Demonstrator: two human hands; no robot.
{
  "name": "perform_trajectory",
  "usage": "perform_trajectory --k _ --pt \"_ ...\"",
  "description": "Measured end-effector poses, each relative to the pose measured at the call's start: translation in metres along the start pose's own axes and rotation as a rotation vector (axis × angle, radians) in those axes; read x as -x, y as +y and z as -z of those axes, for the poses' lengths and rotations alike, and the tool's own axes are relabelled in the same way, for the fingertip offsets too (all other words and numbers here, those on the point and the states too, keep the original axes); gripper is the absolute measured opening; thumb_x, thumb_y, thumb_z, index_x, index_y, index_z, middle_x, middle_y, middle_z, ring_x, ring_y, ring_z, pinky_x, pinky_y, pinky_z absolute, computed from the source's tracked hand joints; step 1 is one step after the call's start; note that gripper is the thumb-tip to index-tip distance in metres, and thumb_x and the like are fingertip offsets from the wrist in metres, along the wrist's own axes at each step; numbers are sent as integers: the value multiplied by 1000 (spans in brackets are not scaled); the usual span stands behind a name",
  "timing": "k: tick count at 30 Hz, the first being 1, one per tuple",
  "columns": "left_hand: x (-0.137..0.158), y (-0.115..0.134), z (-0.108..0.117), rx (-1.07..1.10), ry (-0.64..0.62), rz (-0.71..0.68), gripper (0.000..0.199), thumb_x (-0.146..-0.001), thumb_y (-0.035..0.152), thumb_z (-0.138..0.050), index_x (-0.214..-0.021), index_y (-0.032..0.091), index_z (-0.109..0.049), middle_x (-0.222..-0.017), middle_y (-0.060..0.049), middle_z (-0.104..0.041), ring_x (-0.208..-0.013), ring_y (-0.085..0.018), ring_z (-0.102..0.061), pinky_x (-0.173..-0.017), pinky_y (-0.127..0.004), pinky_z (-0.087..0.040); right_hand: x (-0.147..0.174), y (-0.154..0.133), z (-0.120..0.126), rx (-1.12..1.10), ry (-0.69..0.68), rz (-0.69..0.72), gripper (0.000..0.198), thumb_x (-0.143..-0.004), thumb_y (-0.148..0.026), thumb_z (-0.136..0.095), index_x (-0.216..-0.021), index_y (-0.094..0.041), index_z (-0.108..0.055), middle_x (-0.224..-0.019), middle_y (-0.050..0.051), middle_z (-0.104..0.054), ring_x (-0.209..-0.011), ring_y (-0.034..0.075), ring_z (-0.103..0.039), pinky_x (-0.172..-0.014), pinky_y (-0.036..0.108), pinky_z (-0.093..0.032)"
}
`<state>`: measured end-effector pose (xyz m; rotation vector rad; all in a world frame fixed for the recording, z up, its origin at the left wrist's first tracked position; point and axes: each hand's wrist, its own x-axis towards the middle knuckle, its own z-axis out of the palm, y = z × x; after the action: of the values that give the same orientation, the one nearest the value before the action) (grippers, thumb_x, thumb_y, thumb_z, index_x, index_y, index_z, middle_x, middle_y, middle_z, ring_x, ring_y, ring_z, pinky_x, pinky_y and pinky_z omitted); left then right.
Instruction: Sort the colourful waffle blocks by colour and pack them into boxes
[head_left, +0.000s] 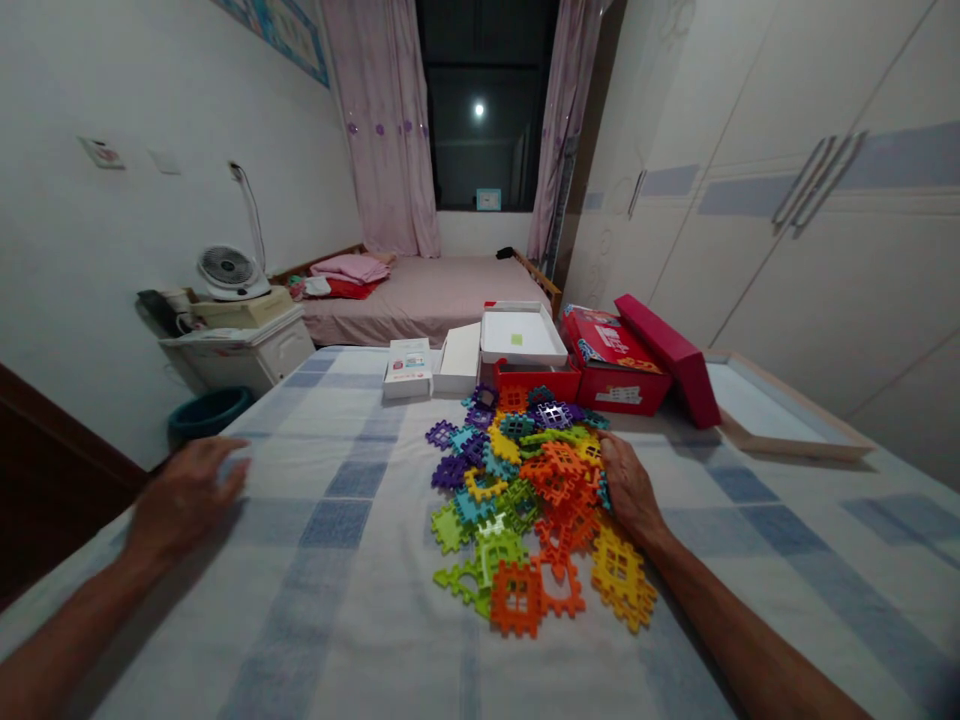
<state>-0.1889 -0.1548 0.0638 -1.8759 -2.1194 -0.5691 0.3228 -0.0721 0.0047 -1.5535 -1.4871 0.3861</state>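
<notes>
A heap of colorful plastic interlocking pieces with toothed edges lies on the striped cloth. They are orange, yellow, green, teal and purple, several with window-like grids. My right hand rests against the right side of the heap, its fingers loosely extended beside yellow and teal pieces and partly hidden. I see nothing clearly gripped in it. Off to the left, my left hand is open above the cloth, thumb and fingers apart, holding nothing. Near my right wrist lie yellow window pieces, with an orange window piece at the heap's front.
Behind the heap stand a white box, an open red box with a white tray on it, and a larger red box. A red lid leans there. A shallow wooden-edged tray lies at right.
</notes>
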Motion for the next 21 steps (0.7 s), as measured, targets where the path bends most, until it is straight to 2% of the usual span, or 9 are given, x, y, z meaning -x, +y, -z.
perform_trajectory --k 2,3,5,7,8,11,14,18,21 --pt "20 66 -9 156 -175 -218 38 -89 49 -34 -116 28 -51 -109 0 -58 -77 -13 -59 -66 -25 -48 0 -1 1 0 -7 7 47 -87 -48 -26 -110 -20 -55 -114 10 -58 -110 21 -51 -102 40 -35" --pt "33 99 -12 235 -272 -380 41 -86 51 -42 -120 28 -49 -112 -1 -57 -74 -12 -60 -65 -24 -49 0 -2 1 3 -11 5 47 -87 -48 -26 -110 -20 -55 -114 10 -58 -110 21 -50 -102 40 -35" --pt "61 159 -16 316 -330 -655 60 -77 59 -54 -128 30 -43 -118 -5 -55 -81 -15 -62 -66 -24 -50 0 -2 2 11 -23 -2 48 -87 -49 -25 -111 -19 -54 -115 11 -57 -110 21 -50 -102 40 -35" --pt "83 203 -19 306 -291 -791 73 -68 65 -60 -129 28 -42 -120 -9 -54 -95 -23 -61 -72 -30 -53 0 -3 2 13 -31 -3 49 -86 -49 -24 -111 -18 -54 -115 11 -57 -110 21 -50 -102 40 -35" --pt "89 219 -21 286 -241 -815 68 -70 61 -62 -125 26 -45 -117 -11 -56 -95 -24 -61 -72 -32 -53 0 -3 2 13 -34 0 49 -86 -49 -24 -111 -18 -54 -115 11 -57 -110 21 -50 -101 40 -35" --pt "90 244 -34 238 -95 -871 38 -83 37 -56 -117 21 -49 -105 -11 -60 -86 -20 -62 -68 -28 -53 0 -3 2 16 -39 8 49 -86 -49 -24 -110 -18 -54 -113 11 -57 -108 21 -51 -101 40 -36" --pt "75 254 -49 199 -8 -918 23 -90 24 -46 -111 19 -52 -92 -7 -62 -75 -16 -60 -61 -23 -49 0 -3 2 20 -47 19 49 -87 -48 -24 -110 -18 -54 -112 11 -57 -108 22 -52 -100 40 -37" --pt "45 272 -51 238 -30 -878 16 -91 24 -42 -92 20 -58 -75 -1 -59 -64 -12 -57 -54 -20 -43 0 -1 2 27 -51 43 44 -88 -44 -25 -110 -19 -54 -112 10 -58 -107 21 -52 -99 41 -38" --pt "13 286 -41 325 -69 -765 21 -90 37 -46 -96 22 -60 -80 -2 -61 -70 -13 -59 -60 -22 -44 1 4 2 38 -36 99 40 -87 -40 -28 -110 -21 -55 -113 9 -58 -108 21 -53 -98 41 -40"
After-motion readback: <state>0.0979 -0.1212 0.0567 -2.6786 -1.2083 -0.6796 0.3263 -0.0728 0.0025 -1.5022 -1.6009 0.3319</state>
